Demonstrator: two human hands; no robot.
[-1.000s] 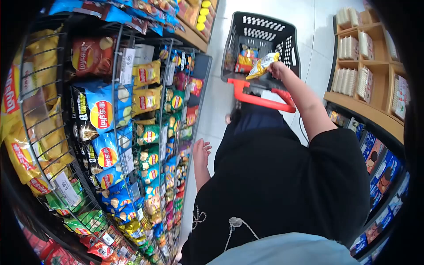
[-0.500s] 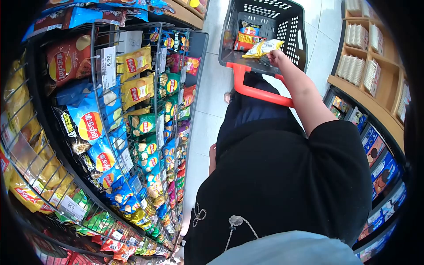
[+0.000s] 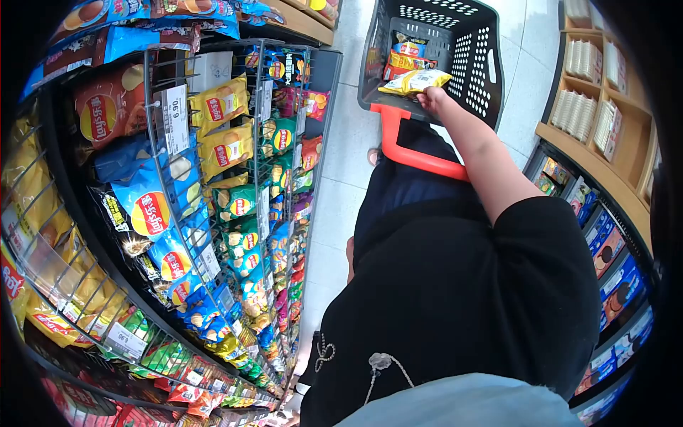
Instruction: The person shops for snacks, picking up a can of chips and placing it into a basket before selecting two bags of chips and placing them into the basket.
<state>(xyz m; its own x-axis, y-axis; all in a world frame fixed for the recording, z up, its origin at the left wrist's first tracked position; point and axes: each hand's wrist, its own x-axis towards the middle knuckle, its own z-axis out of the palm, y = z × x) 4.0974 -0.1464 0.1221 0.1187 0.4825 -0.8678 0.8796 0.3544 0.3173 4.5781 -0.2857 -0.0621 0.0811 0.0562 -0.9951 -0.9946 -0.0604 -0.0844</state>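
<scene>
My right hand (image 3: 430, 99) is closed on the near edge of a yellow-and-white snack bag (image 3: 415, 81). That bag lies almost flat inside a black perforated shopping basket (image 3: 478, 80), over other packs. Behind it are a red-orange snack pack (image 3: 405, 62) and a blue one (image 3: 409, 48). The basket's red handle (image 3: 427, 162) reaches back toward my body, under my right forearm. Only a sliver of my left hand or forearm (image 3: 350, 257) shows low at my left side; its fingers are hidden behind my dark clothing.
Left, a wire rack (image 3: 148, 99) holds many chip bags, including blue ones (image 3: 149, 210) and yellow ones (image 3: 218, 103), with price tags (image 3: 175, 117). Wooden shelves (image 3: 626, 135) with packaged goods and blue boxes (image 3: 625, 288) stand right. Pale floor tiles (image 3: 334, 213) run between.
My right hand has moved slightly left and down with the snack bag, which now lies flatter. The whole view has shifted a little; the basket and racks appear farther right.
</scene>
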